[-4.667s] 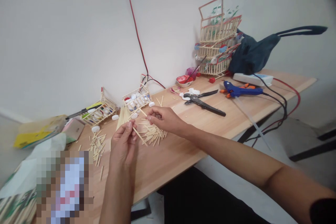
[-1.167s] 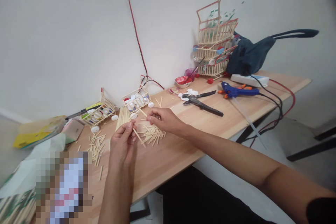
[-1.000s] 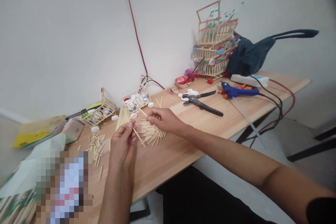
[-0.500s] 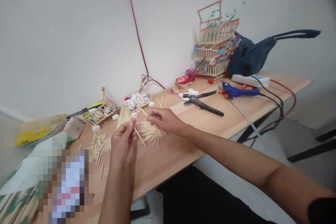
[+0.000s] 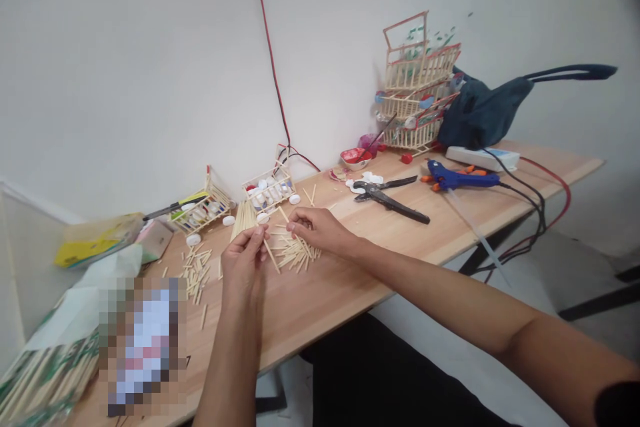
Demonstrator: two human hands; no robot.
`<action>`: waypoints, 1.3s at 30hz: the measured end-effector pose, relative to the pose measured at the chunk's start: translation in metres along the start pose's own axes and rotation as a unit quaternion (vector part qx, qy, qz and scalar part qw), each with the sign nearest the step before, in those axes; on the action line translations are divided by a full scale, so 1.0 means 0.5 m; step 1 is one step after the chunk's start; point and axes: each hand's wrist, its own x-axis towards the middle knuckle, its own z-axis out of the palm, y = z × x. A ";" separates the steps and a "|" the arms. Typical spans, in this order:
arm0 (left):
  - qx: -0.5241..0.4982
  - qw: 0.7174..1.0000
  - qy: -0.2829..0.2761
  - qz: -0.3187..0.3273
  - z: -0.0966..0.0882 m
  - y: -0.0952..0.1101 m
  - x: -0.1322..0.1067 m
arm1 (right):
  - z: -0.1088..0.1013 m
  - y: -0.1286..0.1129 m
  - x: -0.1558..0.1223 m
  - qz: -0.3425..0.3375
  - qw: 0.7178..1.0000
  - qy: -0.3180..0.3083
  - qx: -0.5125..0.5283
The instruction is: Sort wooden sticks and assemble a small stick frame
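My left hand (image 5: 245, 255) is closed, thumb against fingers, on a thin wooden stick (image 5: 271, 255) that slants down to the right. Just right of it, my right hand (image 5: 316, 227) pinches another short stick (image 5: 283, 214) whose end points up and left. The two sticks are close together at their upper ends; whether they touch I cannot tell. Below and beside my right hand lies a loose pile of cut sticks (image 5: 299, 255). Behind my left hand, longer sticks (image 5: 243, 219) lie in a bundle.
Two small stick carts, one with bottle caps (image 5: 270, 192) and one with pens (image 5: 203, 212), stand by the wall. Short offcuts (image 5: 196, 270) lie at left. Rightward are black cutters (image 5: 387, 203), a red paint dish (image 5: 356, 159), a blue glue gun (image 5: 463, 177) and stacked carts (image 5: 417, 87).
The view has shifted slightly, so everything sits a little farther right in the picture. Both hands keep their sticks in nearly the same pose.
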 end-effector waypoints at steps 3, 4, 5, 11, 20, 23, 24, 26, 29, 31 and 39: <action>0.010 1.000 0.002 0.008 -0.003 -0.002 0.002 | 0.001 0.003 0.000 -0.008 1.000 -0.002 -0.005; 0.011 1.000 0.000 0.010 -0.003 -0.002 0.002 | 0.002 0.005 0.000 -0.011 1.000 -0.003 -0.007; 0.013 1.000 -0.001 0.011 -0.004 -0.002 0.002 | 0.002 0.006 0.000 -0.013 1.000 -0.003 -0.007; 0.018 1.000 0.002 0.015 -0.006 -0.001 0.002 | 0.003 0.010 0.002 -0.023 1.000 -0.003 -0.005; 0.024 1.000 0.000 0.019 -0.009 -0.002 0.004 | 0.002 0.009 0.002 -0.017 1.000 -0.007 -0.006; 0.027 0.999 0.002 0.020 -0.007 -0.001 0.003 | 0.003 0.009 0.002 -0.011 1.000 -0.003 -0.008; 0.026 0.999 0.004 0.018 -0.006 0.000 0.002 | 0.003 0.008 0.002 -0.008 1.000 -0.002 -0.009; 0.025 1.000 0.007 0.016 -0.005 0.002 0.000 | 0.003 0.008 0.002 -0.006 1.000 -0.001 -0.010; 0.027 0.999 0.008 0.018 -0.004 0.004 -0.001 | 0.003 0.007 0.002 -0.009 1.000 -0.001 -0.014; 0.031 0.999 0.006 0.018 -0.005 0.003 -0.001 | 0.002 0.007 0.002 -0.012 1.000 -0.001 -0.019; 0.028 0.999 0.005 0.014 -0.007 0.001 0.001 | 0.001 0.007 0.002 -0.022 1.000 -0.007 -0.019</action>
